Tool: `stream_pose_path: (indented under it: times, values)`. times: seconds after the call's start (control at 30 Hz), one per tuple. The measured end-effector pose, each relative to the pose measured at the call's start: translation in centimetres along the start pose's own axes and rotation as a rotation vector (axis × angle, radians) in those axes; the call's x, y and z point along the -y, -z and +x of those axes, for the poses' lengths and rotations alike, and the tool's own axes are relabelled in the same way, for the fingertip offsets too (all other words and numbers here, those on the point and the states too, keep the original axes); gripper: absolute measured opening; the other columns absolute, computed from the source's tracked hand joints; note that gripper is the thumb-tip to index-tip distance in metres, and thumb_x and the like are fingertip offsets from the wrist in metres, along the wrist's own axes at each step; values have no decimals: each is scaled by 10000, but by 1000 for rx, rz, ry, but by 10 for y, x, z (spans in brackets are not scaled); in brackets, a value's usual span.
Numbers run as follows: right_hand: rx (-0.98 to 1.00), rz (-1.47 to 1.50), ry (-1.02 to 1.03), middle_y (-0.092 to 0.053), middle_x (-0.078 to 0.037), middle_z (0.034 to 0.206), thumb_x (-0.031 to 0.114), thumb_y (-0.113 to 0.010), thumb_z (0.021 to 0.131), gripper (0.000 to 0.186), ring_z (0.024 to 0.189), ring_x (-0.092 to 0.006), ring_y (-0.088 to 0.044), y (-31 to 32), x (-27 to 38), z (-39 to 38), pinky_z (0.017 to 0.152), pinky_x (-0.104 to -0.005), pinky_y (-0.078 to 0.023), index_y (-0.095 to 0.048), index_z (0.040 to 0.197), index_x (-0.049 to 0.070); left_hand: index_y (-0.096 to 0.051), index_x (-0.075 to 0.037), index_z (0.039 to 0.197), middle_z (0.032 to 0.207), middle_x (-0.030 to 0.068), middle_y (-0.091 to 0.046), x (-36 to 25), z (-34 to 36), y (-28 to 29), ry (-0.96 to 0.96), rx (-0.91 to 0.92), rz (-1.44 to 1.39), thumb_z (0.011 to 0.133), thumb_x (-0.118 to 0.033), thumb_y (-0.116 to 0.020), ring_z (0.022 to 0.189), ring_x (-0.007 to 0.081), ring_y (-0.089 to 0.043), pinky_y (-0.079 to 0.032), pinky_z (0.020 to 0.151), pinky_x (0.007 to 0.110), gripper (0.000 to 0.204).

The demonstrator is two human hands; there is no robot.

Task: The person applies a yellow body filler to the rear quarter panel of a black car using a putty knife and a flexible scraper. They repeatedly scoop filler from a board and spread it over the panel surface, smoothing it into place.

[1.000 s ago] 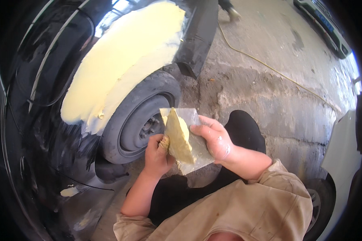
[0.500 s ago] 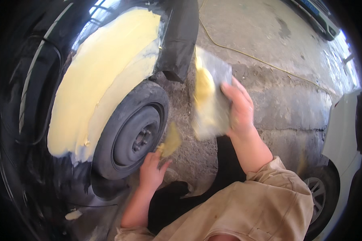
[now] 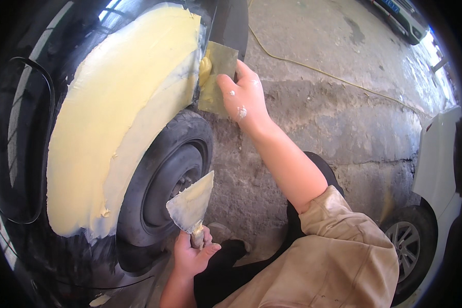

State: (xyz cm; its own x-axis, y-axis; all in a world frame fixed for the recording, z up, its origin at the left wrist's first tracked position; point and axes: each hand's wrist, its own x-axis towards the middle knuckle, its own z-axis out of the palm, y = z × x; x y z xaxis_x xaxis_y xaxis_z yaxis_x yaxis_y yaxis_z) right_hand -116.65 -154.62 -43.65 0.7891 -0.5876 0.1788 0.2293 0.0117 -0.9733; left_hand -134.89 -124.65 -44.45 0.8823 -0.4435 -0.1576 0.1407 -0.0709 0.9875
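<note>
My left hand (image 3: 192,254) grips the handle of a putty knife (image 3: 192,203), its broad blade smeared with pale filler and held in front of the wheel. My right hand (image 3: 245,97) is closed on a flat rectangular spreader (image 3: 222,69), thumb on its face. A lump of yellow filler (image 3: 205,71) sits along the spreader's left edge, right beside the rear edge of the car panel; whether they touch I cannot tell. Cream-yellow body filler (image 3: 115,97) covers a wide curved area of the black car (image 3: 82,256) above the wheel arch.
Below the filler stands the dark wheel (image 3: 164,179) with a bare steel rim. A yellow cable (image 3: 318,75) runs across the rough concrete floor. To the right is a white car (image 3: 439,159), and another vehicle (image 3: 400,18) stands at the far top right.
My right hand has carried the spreader up and left to the panel's edge. My left hand has lowered slightly, with the putty knife's blade now pointing up before the wheel.
</note>
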Motion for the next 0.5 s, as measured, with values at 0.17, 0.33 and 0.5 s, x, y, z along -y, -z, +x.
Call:
stream_pose_path:
  times: [0.17,0.33,0.5]
  values:
    - [-5,-215,29,-724,-263,1034,116,-586,890,342,920,-372,-714,-3,18,10,863,-407,-545,-659,1205,4,-565,-18,1101,874,14,-598,5,-1,-1,2,13,-20,815,-196,-901,699,69,-524,-458,627,245,476]
    - [30,-311,76,-715,-274,1063,129,-575,897,416,957,-424,-701,-14,26,17,891,-452,-544,-635,1296,28,-475,-28,1202,960,56,-529,10,-2,10,-33,152,97,867,-141,-841,794,120,-549,-509,668,269,509]
    - [71,-489,201,-696,-248,1094,128,-586,892,495,978,-426,-684,-25,19,15,898,-479,-545,-597,1374,13,-465,-30,1212,955,57,-528,11,-6,11,-34,111,54,863,-146,-846,796,122,-550,-512,674,271,530]
